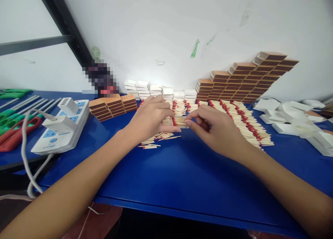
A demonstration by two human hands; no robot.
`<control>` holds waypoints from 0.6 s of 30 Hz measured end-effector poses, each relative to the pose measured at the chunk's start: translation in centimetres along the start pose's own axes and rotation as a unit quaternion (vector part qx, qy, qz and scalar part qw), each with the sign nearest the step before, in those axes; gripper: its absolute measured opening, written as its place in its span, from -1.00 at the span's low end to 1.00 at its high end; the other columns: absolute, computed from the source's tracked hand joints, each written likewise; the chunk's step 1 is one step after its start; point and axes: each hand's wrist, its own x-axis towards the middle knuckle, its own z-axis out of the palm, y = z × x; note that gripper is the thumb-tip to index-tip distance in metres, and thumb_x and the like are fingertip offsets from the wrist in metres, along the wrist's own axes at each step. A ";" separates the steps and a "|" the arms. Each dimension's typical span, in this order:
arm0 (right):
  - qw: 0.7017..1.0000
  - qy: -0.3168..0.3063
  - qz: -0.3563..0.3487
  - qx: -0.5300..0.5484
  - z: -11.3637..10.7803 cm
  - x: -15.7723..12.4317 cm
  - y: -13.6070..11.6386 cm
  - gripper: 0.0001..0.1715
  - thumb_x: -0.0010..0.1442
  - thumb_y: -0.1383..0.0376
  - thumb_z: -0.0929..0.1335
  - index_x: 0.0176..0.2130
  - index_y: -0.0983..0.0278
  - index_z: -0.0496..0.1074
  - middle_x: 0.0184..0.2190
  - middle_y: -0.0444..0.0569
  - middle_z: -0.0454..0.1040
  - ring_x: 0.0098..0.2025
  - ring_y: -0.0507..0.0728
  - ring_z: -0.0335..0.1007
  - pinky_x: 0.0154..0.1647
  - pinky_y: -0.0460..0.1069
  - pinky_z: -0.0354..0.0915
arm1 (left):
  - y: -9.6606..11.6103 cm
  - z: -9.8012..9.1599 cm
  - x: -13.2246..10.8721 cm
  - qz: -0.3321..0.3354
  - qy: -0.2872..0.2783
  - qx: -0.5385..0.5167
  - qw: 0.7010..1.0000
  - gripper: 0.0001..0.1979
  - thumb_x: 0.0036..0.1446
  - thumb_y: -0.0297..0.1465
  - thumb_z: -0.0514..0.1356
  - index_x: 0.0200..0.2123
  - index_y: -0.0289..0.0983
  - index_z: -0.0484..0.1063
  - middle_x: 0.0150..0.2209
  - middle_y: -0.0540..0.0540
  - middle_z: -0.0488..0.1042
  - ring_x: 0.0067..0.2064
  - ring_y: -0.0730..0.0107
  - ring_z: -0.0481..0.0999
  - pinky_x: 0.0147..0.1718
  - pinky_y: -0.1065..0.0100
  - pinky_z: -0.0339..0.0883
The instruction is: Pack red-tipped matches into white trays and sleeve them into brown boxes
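Matchsticks with red heads fill a small open tray (179,122) that sits between the fingertips of both hands, just above the blue table (182,180). The left hand (150,120) curls over the tray's left end, its fingers bent together on top and the thumb stretched along underneath, so the tray is pinched there. The right hand (217,133) meets the tray's other end with thumb and forefinger closed on it, the remaining fingers folded loosely behind. Directly below the left fingers lies a small scatter of loose matches (156,140). Beyond the right fingers a long heap of matches (244,122) runs away toward the wall, and past it rises a stepped stack of brown matchboxes (244,80). Beyond the left fingers stand low piles of white trays (156,90) and, further out past the left knuckles, a short row of brown boxes (113,107) and a white power strip (65,129).
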 end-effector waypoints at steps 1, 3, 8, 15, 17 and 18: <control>1.000 0.005 -0.002 0.002 0.1 -0.1 -0.2 -0.87 0.44 0.29 0.36 -0.21 0.21 0.50 -0.42 -0.12 0.34 -0.42 0.07 0.24 -0.40 0.00 0.16 | -0.2 0.0 0.0 -0.004 -0.001 0.006 1.000 -0.50 0.19 0.09 0.34 -0.27 -0.27 0.65 -0.43 -0.09 0.51 -0.28 0.24 0.31 -0.26 0.19 0.11; 1.000 -0.010 -0.016 0.005 0.6 -0.3 -0.5 -0.86 0.45 0.28 0.36 -0.19 0.22 0.51 -0.44 -0.14 0.33 -0.43 0.06 0.24 -0.40 0.00 0.16 | -0.5 -0.1 0.0 -0.017 0.000 0.020 1.000 -0.52 0.19 0.06 0.35 -0.29 -0.28 0.65 -0.44 -0.09 0.51 -0.28 0.23 0.32 -0.25 0.19 0.11; 0.993 -0.121 -0.014 0.002 2.4 -0.8 0.0 -0.93 0.41 0.31 0.40 -0.16 0.24 0.53 -0.38 -0.12 0.40 -0.41 0.06 0.29 -0.38 -0.02 0.17 | -1.2 -0.4 -0.1 -0.061 0.006 0.043 0.997 -0.53 0.16 0.06 0.39 -0.31 -0.27 0.66 -0.42 -0.10 0.54 -0.29 0.23 0.30 -0.24 0.17 0.12; 0.983 -0.181 0.000 0.014 3.3 -0.6 0.5 -0.89 0.44 0.32 0.34 -0.16 0.23 0.48 -0.25 -0.06 0.44 -0.36 0.06 0.33 -0.32 -0.03 0.22 | -1.1 -0.4 0.0 -0.061 -0.008 0.047 0.997 -0.55 0.15 0.03 0.41 -0.32 -0.28 0.65 -0.42 -0.09 0.53 -0.28 0.23 0.31 -0.24 0.17 0.13; 0.981 -0.192 0.001 0.006 3.0 -0.6 0.3 -0.88 0.45 0.32 0.32 -0.16 0.23 0.47 -0.23 -0.06 0.44 -0.35 0.06 0.34 -0.32 -0.03 0.22 | -1.1 -0.3 -0.1 -0.061 -0.003 0.044 0.997 -0.55 0.15 0.04 0.40 -0.32 -0.27 0.65 -0.42 -0.08 0.53 -0.28 0.23 0.31 -0.23 0.17 0.13; 0.981 -0.194 0.002 0.002 2.9 -0.6 0.3 -0.87 0.46 0.32 0.32 -0.16 0.22 0.47 -0.22 -0.05 0.44 -0.35 0.06 0.34 -0.32 -0.03 0.22 | -1.1 -0.3 -0.1 -0.060 -0.001 0.043 0.997 -0.55 0.15 0.04 0.40 -0.32 -0.27 0.65 -0.42 -0.08 0.53 -0.28 0.23 0.30 -0.23 0.17 0.12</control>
